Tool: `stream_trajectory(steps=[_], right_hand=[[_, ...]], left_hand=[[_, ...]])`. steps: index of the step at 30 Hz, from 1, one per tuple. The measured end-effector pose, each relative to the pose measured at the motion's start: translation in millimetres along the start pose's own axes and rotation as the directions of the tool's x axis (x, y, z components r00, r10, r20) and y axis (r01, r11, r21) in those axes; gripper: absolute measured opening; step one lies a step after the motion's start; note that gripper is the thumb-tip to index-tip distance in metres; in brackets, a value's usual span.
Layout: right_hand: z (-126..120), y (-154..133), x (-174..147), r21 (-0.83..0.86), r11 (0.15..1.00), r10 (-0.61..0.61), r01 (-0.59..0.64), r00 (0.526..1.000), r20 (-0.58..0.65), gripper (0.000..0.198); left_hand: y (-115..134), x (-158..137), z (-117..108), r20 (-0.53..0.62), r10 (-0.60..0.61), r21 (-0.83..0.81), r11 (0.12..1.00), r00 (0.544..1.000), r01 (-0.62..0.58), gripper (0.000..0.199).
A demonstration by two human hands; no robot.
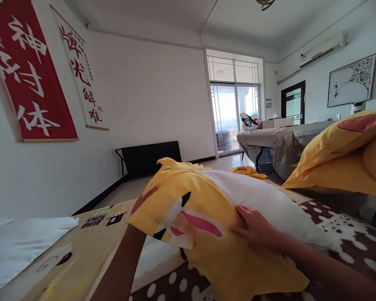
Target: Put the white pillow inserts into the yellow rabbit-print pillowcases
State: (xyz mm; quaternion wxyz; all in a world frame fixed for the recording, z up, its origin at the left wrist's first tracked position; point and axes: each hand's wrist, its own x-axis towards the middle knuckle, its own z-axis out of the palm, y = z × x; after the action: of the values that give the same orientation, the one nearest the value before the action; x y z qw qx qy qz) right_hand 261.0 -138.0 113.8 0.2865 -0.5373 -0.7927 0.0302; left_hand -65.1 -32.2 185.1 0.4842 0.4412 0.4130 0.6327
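A yellow pillowcase (207, 200) with black, white and pink print is partly over a white pillow (269, 200) on the bed. The pillow's right part lies bare. My right hand (253, 223) is closed on the pillowcase along its edge, thumb and fingers pinching the cloth beside the white pillow. My left hand (145, 200) is at the left end of the pillowcase, holding the cloth there. A flap of the fabric covers its wrist, and most of its fingers are hidden.
A brown and beige patterned sheet (172, 288) covers the bed. Another white pillow (28, 246) lies at left, and a yellow pillow (341, 150) at right. Beyond are a black folded frame (150, 159) against the wall and a plastic-covered table (275, 138).
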Motion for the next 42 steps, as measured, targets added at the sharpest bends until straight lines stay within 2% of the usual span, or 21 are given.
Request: stream_trajectory(steps=[3,6,7,9,11,13,16,18,20,23,26,29,32,35,39,42], right_hand=[[28,0,4,-0.091,0.993,-0.069,0.08,0.99,0.123,0.027],[55,5,11,-0.114,0.98,-0.134,0.164,0.963,0.232,0.024],[62,5,14,-0.12,0.977,-0.143,0.176,0.96,0.243,0.022],[70,1,26,-0.16,0.977,-0.104,0.142,0.968,0.226,0.017],[73,-10,41,-0.215,0.975,-0.027,0.065,0.984,0.176,0.019],[70,-28,59,-0.25,0.968,-0.001,0.028,0.994,0.109,0.02],[63,-64,82,-0.256,0.964,-0.069,0.072,0.997,0.021,0.021],[63,-85,93,-0.233,0.967,-0.1,0.102,0.995,0.022,0.021],[70,-98,99,-0.179,0.977,-0.106,0.117,0.992,0.069,0.021],[99,-98,101,-0.096,0.993,-0.064,0.074,0.992,0.104,0.016],[133,-86,98,-0.076,0.996,-0.032,0.036,0.998,0.057,0.01],[153,-76,97,-0.046,0.996,-0.081,0.082,0.997,0.016,0.01],[160,-72,98,-0.007,0.991,-0.135,0.135,0.991,-0.016,0.014],[163,-68,98,-0.015,0.977,-0.212,0.212,0.977,-0.022,0.023],[167,-64,99,-0.074,0.958,-0.276,0.277,0.961,0.025,0.039],[169,-61,100,-0.136,0.948,-0.285,0.288,0.958,0.038,0.028]], left_hand=[[-28,2,-24,-0.005,-0.169,-0.053,0.984,0.986,0.169,0.032],[-72,-15,-79,-0.138,-0.275,-0.068,0.961,0.951,0.268,0.022],[-84,-22,-99,-0.201,-0.33,-0.078,0.944,0.922,0.321,0.019],[-98,-34,-130,-0.232,-0.474,-0.134,0.881,0.849,0.454,0.017],[-97,-41,-142,-0.211,-0.539,-0.144,0.842,0.815,0.52,0.02],[-89,-42,-134,-0.196,-0.508,-0.076,0.861,0.839,0.503,0.026],[-83,-34,-102,-0.284,-0.373,-0.008,0.922,0.883,0.386,0.027],[-90,-28,-85,-0.386,-0.266,-0.031,0.961,0.883,0.275,0.023],[-105,-24,-77,-0.467,-0.207,-0.078,0.978,0.86,0.193,0.021],[-129,-26,-77,-0.545,-0.19,-0.118,0.982,0.816,0.15,0.024],[-145,-34,-76,-0.59,-0.151,-0.118,0.988,0.793,0.101,0.025],[-153,-43,-69,-0.575,0.015,0.041,0.999,0.818,0.01,0.025],[-162,-52,-60,-0.501,0.147,0.284,0.959,0.853,0.002,0.032],[-173,-59,-53,-0.475,0.138,0.362,0.931,0.869,0.05,0.042],[-185,-68,-39,-0.475,0.021,0.305,0.942,0.88,0.142,0.049],[-183,-78,-23,-0.411,-0.147,0.156,0.961,0.9,0.228,0.047]])
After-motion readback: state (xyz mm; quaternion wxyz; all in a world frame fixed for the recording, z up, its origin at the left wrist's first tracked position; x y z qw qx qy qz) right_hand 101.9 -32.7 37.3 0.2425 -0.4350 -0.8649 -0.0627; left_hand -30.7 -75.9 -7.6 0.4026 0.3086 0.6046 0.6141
